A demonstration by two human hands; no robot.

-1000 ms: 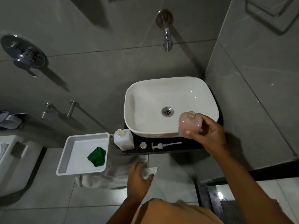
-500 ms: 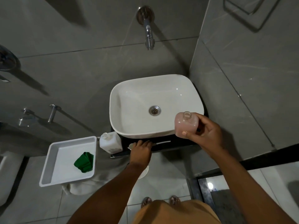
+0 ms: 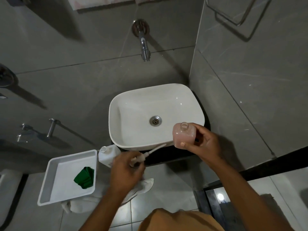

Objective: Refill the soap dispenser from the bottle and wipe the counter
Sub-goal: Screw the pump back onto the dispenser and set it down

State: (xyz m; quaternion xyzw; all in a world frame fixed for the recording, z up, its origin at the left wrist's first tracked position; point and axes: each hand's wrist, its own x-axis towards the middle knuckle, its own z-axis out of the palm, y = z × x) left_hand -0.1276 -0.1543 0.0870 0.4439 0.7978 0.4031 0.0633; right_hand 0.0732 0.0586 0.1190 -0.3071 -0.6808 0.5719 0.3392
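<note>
The person's right hand [image 3: 205, 144] held the soap dispenser [image 3: 184, 135] over the front right edge of the sink [image 3: 133, 104]. The thumb and fingers were curled around its sides. The dispenser stood nearly straight up. Its long way ran up and down, and its open neck pointed up toward the camera. It looked almost full of pink soap.

The left hand [image 3: 126, 170] was just in front of the sink, down by the dark counter [image 3: 166, 157]. Its fingers pinched the white pump [image 3: 141, 158] at its fat head end. The pump's thin tube pointed up and to the right, toward the dispenser. The tube's long way ran slanted from the left hand to the front wall of the sink. The hand looked blurry, so how tight the pinch was could not be told.

Things could go wrong from there. If the dispenser tipped, soap could pour out of the open neck. If the long tube missed the small neck, it could drip soap on the counter. The tube could also bump the dispenser, because the pump was held at one end only.

The white refill bottle [image 3: 109, 155] stood open just left of the sink's front corner. The left arm was close by and could knock it over. A green cloth [image 3: 85, 177] lay in a white tray [image 3: 50, 184] farther left of the sink.
</note>
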